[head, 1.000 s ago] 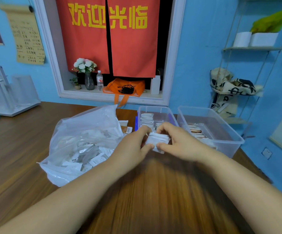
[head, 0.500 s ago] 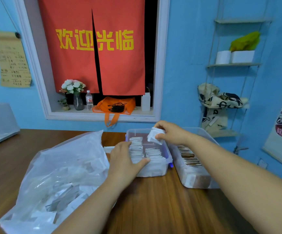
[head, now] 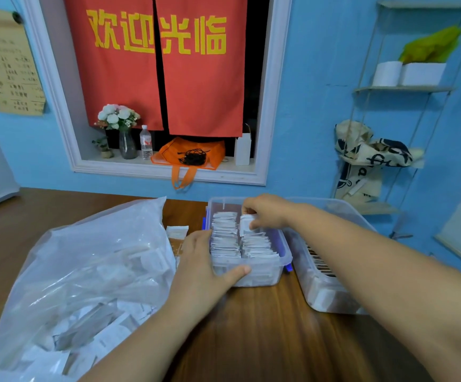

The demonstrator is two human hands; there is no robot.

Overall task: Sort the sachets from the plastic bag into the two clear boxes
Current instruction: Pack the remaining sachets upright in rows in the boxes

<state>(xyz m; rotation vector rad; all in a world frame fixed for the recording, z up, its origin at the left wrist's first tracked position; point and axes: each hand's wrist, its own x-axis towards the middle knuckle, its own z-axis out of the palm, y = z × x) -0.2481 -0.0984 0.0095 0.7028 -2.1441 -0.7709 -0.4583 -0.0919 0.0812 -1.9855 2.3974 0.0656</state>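
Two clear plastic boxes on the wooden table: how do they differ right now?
Size: the small clear box with blue latches is smaller than the large clear box to its right.
Contents: the small box holds rows of white sachets; the large box holds brown sachets.
Contact: the left hand grips the small box and the right hand pinches a white sachet bundle over it; no hand touches the large box.
Both are open-topped.

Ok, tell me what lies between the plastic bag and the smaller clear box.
Head view: loose sachets on the table, and the left hand holding that box.
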